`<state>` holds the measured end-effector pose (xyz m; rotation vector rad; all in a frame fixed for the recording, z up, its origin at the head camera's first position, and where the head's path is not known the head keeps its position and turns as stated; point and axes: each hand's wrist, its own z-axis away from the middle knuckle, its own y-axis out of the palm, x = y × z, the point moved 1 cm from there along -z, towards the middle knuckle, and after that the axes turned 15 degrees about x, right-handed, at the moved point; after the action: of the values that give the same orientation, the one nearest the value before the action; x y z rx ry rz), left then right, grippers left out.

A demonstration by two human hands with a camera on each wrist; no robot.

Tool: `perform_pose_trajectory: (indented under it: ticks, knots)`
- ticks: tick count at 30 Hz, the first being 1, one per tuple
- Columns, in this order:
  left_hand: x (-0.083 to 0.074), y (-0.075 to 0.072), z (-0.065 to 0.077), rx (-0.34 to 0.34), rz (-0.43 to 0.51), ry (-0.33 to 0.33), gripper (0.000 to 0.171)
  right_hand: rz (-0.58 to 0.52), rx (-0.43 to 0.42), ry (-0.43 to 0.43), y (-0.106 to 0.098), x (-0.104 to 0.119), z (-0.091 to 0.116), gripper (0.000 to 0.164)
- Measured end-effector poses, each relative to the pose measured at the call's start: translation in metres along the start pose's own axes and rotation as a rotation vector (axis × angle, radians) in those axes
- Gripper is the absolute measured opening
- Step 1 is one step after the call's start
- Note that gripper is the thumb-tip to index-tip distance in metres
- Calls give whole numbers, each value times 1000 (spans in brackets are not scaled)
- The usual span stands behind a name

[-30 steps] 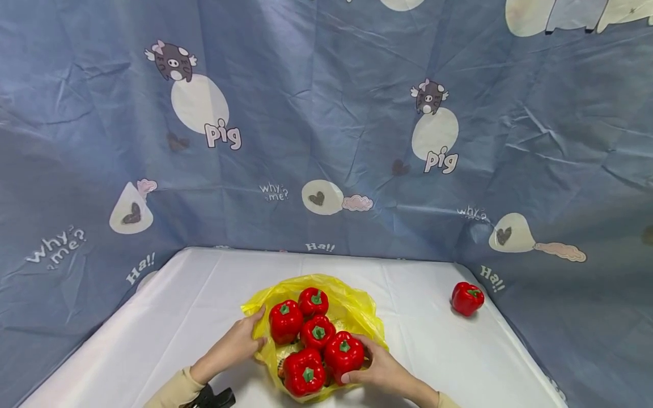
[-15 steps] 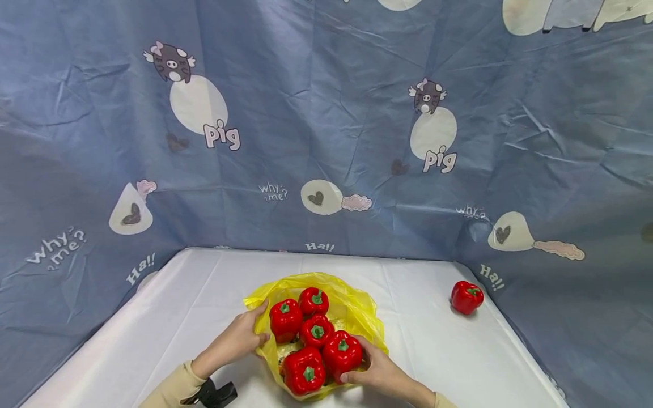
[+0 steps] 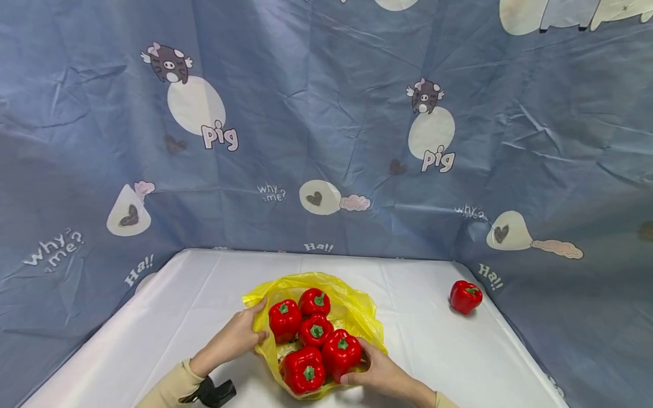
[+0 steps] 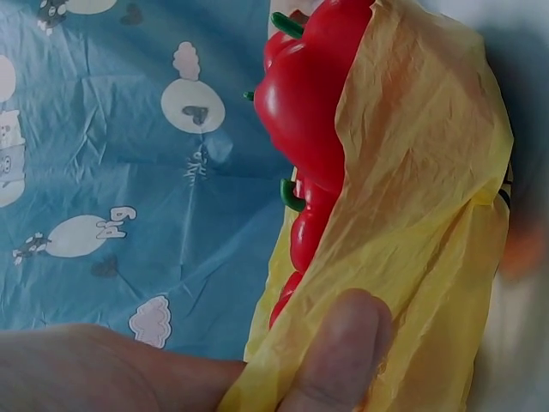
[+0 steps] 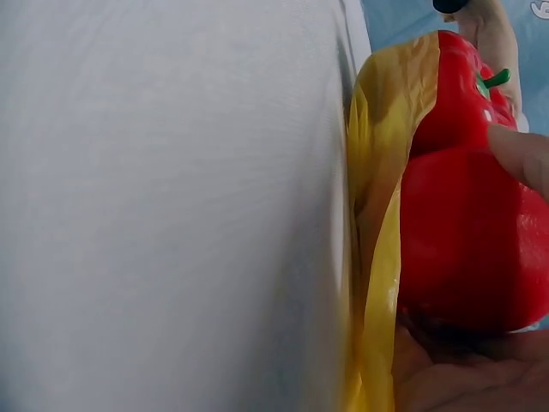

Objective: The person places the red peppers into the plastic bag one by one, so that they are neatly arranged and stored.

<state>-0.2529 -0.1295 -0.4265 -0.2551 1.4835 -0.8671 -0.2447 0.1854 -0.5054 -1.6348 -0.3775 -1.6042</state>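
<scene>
A yellow plastic bag (image 3: pixel 359 309) sits with its mouth wide at the table's front middle, full of several shiny red bell peppers with green stems. My left hand (image 3: pixel 237 337) holds the bag's left edge; the thumb (image 4: pixel 343 343) lies against the plastic in the left wrist view. At the bag's right front, my right hand (image 3: pixel 380 371) grips a bell pepper (image 3: pixel 340 356), thumb on its near side and fingers round its far side. Another bell pepper (image 3: pixel 304 371) sits just left of it. In the right wrist view, the gripped bell pepper (image 5: pixel 472 249) stands inside the yellow edge.
A lone red bell pepper (image 3: pixel 465 297) lies on the white-covered table (image 3: pixel 423 323) near its right edge. Blue printed cloth (image 3: pixel 316 130) hangs behind and on both sides. A black device (image 3: pixel 216 392) is strapped at the left wrist.
Both hands keep nearly the same places. My right hand and the bell pepper in it have shifted slightly left and up. The whole view has drifted a little.
</scene>
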Motion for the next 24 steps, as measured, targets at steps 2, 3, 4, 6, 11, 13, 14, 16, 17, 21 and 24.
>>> perform_pose_trajectory:
  ticks: [2, 3, 4, 6, 11, 13, 14, 16, 17, 21, 24]
  knots:
    - [0, -1, 1, 14, 14, 7, 76, 16, -15, 5, -1, 1, 0, 74]
    - [0, -2, 1, 23, 22, 14, 76, 21, -22, 9, -1, 2, 0, 75]
    - [0, -2, 1, 29, 26, 19, 76, 29, -29, 11, -2, 2, -1, 76]
    - [0, -3, 1, 33, 29, 25, 77, 41, -35, 4, -2, 2, -1, 78]
    - [2, -1, 1, 19, 32, -5, 76, 59, -16, -11, -3, 1, -2, 74]
    - [2, 0, 1, 12, 29, -18, 76, 69, -11, -3, -3, 0, -2, 73]
    - [3, 0, 1, 10, 28, -21, 76, 79, -14, 5, -3, 0, -1, 74]
    - [3, 1, 1, 5, 27, -25, 76, 82, -18, 19, -3, 0, -1, 76]
    - [4, 1, 1, 1, 23, -25, 75, 78, -20, 22, -3, 0, -1, 77]
    - [4, 2, 1, -14, 11, -29, 75, 47, -22, 29, -3, 2, 0, 81]
    - [4, 1, 2, -19, 4, -38, 74, 36, -28, 32, -4, 2, 1, 84]
